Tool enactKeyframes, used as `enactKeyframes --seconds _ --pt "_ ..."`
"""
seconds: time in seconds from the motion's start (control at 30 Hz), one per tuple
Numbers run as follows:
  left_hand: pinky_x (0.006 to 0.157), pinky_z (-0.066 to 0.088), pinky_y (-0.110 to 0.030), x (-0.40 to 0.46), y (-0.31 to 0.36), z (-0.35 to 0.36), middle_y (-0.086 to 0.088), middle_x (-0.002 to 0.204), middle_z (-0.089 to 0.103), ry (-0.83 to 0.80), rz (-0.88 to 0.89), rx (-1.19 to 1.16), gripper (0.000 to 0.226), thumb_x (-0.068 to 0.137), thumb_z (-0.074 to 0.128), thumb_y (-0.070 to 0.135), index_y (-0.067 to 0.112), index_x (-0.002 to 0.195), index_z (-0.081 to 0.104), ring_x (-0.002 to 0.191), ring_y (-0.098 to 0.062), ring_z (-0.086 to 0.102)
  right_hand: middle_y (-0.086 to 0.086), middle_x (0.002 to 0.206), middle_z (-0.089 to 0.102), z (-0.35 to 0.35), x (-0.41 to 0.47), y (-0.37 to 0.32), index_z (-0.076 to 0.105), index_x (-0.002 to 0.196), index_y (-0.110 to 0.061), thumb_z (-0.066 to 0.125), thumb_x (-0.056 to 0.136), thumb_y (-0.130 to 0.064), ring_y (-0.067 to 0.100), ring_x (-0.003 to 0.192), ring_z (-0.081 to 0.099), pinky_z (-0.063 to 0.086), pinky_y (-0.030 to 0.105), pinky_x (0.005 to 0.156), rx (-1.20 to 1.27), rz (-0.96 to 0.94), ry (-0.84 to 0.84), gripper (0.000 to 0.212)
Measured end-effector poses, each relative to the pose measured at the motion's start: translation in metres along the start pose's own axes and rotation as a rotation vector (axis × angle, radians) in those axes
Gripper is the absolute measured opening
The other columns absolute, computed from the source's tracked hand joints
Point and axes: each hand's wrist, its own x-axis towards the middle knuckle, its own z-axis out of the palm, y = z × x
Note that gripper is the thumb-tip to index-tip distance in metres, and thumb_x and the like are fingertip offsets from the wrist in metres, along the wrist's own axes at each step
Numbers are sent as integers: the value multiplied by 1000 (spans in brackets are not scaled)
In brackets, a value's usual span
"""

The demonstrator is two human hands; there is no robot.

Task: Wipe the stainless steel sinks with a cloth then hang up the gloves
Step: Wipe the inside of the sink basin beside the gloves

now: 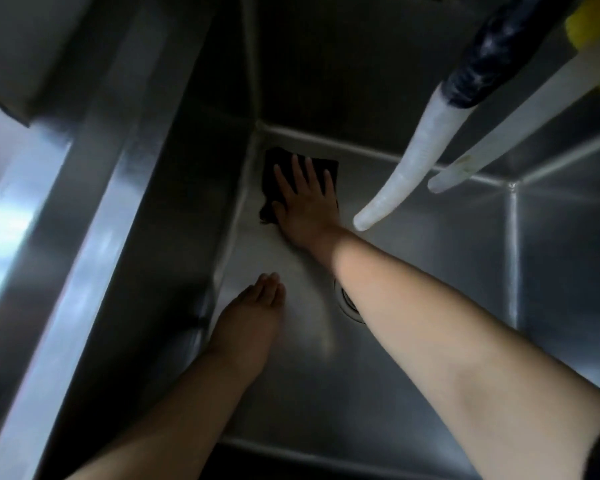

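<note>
I look down into a deep stainless steel sink (430, 271). A dark cloth (278, 164) lies flat on the sink floor near its far left corner. My right hand (303, 202) presses down on the cloth with fingers spread. My left hand (253, 310) rests flat on the sink floor nearer to me, fingers together, holding nothing. No gloves are in view.
Two whitish hoses (402, 174) hang down into the sink from the upper right, one wrapped in black tape (499, 50), with something yellow (589, 19) behind. The drain (349, 303) shows partly beside my right forearm. The sink's left rim (66, 237) runs diagonally.
</note>
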Motion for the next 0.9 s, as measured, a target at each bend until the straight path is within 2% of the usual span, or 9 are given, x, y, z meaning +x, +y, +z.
enactKeyframes --seconds 0.17,0.33,0.4,0.5,0.6,0.7,0.8,0.9 --pt "117 0 -29 4 -5 7 -10 157 -16 -33 -2 -15 79 94 47 18 7 149 -8 146 -23 -8 3 160 -2 -9 41 1 3 151 -30 26 98 -47 23 146 -8 -10 44 114 -63 -87 -1 60" --pt "117 2 -28 4 -7 6 -8 158 -15 -51 -14 -30 87 91 56 22 8 149 -6 146 -21 -7 6 159 9 -13 35 27 14 151 -24 35 98 -38 26 146 2 -4 41 116 -50 -129 58 58" --pt "117 2 -29 4 -7 5 -8 158 -15 -70 -17 -1 89 90 57 27 8 149 -7 146 -21 -7 7 159 8 -14 22 47 14 151 -23 35 99 -37 25 146 2 -5 39 116 -31 -75 49 59" --pt "117 4 -29 4 -3 6 -7 158 -15 -48 -25 28 84 93 52 28 8 149 -7 146 -22 -7 4 159 10 -21 -6 88 15 152 -23 27 93 -48 21 146 3 -4 36 115 -36 12 65 65" --pt "117 6 -30 2 1 4 -7 157 -14 -39 -34 35 78 95 46 23 8 149 -7 146 -22 -6 0 160 4 -27 -37 134 12 151 -28 35 96 -42 19 146 -1 -2 39 116 -28 102 81 61" --pt "118 7 -29 3 3 3 -9 158 -12 -37 -31 51 78 94 48 21 7 149 -5 146 -22 -4 1 160 3 -29 -64 176 10 152 -25 32 98 -35 17 146 -3 -7 36 117 -87 190 75 59" --pt "118 6 -29 2 4 2 -8 158 -12 -48 -38 62 86 91 55 26 7 149 -5 146 -22 -4 0 160 -3 -32 -84 207 4 152 -25 29 98 -34 16 146 -6 -8 35 117 -102 324 55 60" --pt "117 11 -30 0 5 2 -9 158 -11 -36 -39 68 77 95 48 21 7 150 -4 146 -21 -3 2 160 -1 -32 -105 220 3 152 -25 29 98 -37 18 146 -4 -5 36 118 -101 491 59 61"
